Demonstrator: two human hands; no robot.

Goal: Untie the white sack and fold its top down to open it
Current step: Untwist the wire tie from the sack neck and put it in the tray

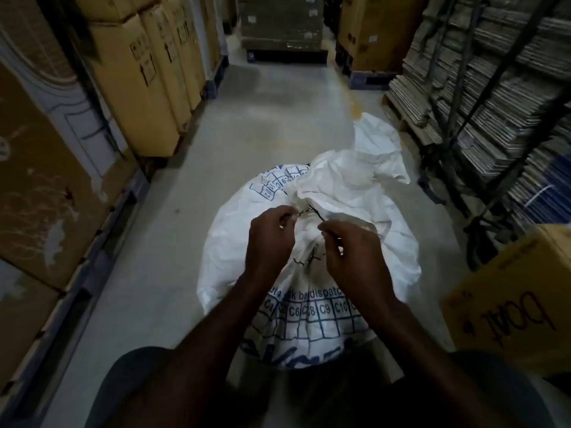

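Right in front of my knees, on the grey floor (272,125) of the aisle, stands the white sack (309,273), full and rounded, with a blue printed grid and cell labels such as C6, C9 and C10 on the side facing me. Its neck is bunched together at the top of the sack, and the loose upper fabric (364,168) flops away from me beyond the bunched neck, spilling onto the floor behind the sack.

My left hand (270,239) is at the left of the sack's neck, fingers curled, pinching the gathered fabric at the knot. My right hand (352,251) is at the right of the neck, fingers curled too, pinching a thin dark tie string (318,214) that runs up from my fingertips across the neck toward my left hand. The two hands are near each other but apart, with the neck between them.

Left of the sack, tall brown cartons (145,78) line the aisle. Right of the sack rise stacks of flattened cardboard (494,72), and a brown box (519,298) with black lettering sits near the sack's right side, close to me.
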